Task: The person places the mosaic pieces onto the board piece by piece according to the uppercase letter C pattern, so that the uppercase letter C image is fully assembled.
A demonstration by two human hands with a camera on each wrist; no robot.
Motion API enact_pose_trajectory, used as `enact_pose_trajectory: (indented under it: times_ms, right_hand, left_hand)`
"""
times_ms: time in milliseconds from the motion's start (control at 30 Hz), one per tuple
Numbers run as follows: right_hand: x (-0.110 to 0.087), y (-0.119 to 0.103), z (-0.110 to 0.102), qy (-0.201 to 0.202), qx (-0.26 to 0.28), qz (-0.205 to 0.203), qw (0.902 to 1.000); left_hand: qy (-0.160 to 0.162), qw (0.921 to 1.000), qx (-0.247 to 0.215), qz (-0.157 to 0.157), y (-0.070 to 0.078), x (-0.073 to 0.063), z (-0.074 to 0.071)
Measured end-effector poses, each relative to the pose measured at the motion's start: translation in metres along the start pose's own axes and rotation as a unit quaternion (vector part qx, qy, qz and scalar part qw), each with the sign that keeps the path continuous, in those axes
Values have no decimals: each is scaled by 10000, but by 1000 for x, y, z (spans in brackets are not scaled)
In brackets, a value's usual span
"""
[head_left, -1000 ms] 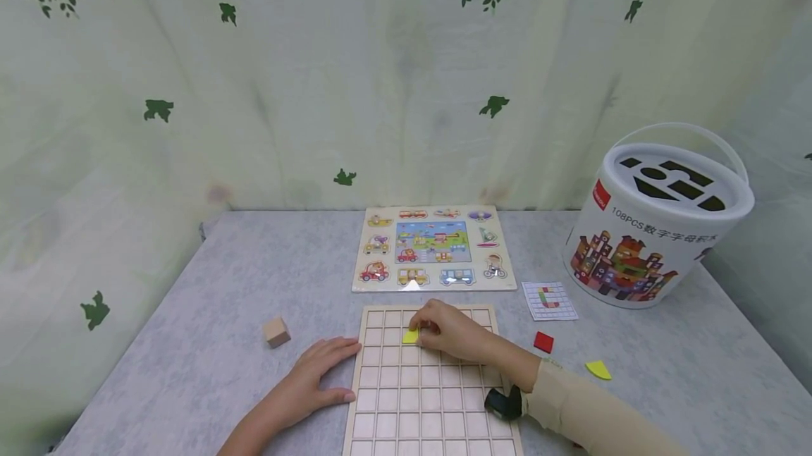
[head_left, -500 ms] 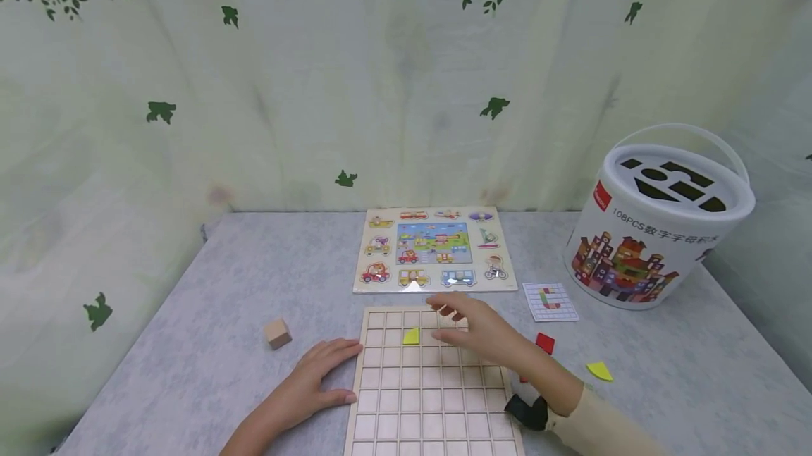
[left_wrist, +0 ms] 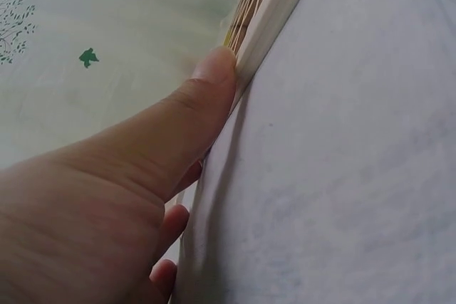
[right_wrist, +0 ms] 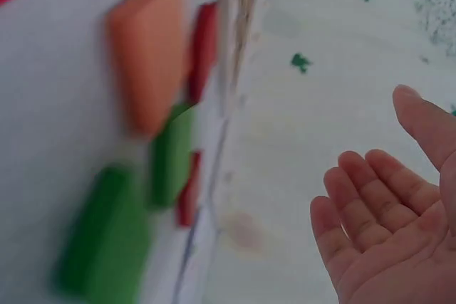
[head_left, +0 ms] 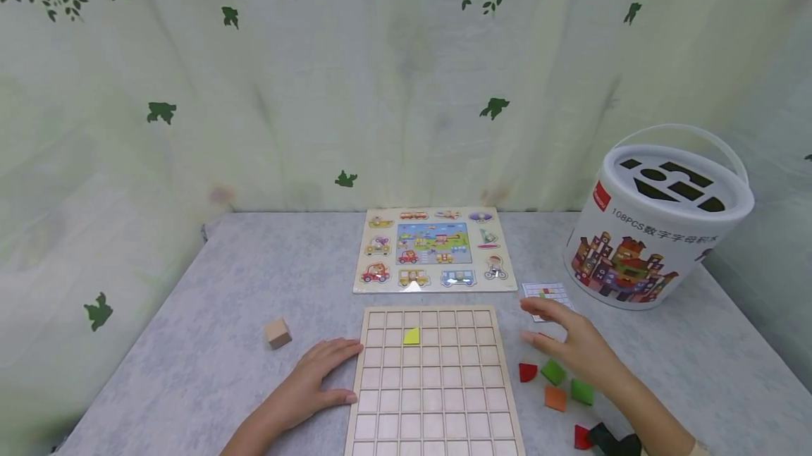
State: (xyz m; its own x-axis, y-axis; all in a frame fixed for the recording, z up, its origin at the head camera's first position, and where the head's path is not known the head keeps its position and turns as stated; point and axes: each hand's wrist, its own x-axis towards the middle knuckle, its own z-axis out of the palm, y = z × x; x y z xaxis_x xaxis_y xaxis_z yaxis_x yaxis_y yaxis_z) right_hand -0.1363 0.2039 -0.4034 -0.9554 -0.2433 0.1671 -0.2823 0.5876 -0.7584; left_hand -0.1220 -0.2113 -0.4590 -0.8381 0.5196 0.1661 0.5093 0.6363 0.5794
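My left hand (head_left: 317,375) rests along the left edge of the wooden grid board (head_left: 421,376), thumb and fingertips at its frame; in the left wrist view the thumb (left_wrist: 206,83) touches the board's side. One yellow piece with a curved side (head_left: 411,336) lies in a cell near the board's top. Right of the board, my right hand (head_left: 577,343) hovers with fingers spread and nothing held. It partly covers the pattern card (head_left: 545,292). Beneath it lie a red quarter-round piece (head_left: 528,372), two green squares (head_left: 553,372) and an orange square (head_left: 555,398).
A wooden cube (head_left: 277,333) sits left of the board. Behind the board lies a vehicle picture puzzle (head_left: 435,287). A white lidded bucket (head_left: 660,230) stands at the back right. Another red piece (head_left: 582,437) lies by the black wrist strap (head_left: 605,438).
My right hand has let go of the yellow piece in the board's cell and moved right, off the board and over the loose pieces. My left hand stays put.
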Motion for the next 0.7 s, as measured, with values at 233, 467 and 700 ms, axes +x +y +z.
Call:
enact_pose_trajectory:
  times_ms: [233,467,700]
  right_hand:
    - [-7,29,-7,-235,1,985,9949]
    - [-6,53,-3,-517,-486,1172,9906]
    - [-2,54,-1,-591,-1019,957,9884]
  left_hand:
    - [52,9998,165,-73,2,-1,1]
    - [86,9997,211,-14,3,-1,1]
    - [60,9999,161,-6,2,-1,1]
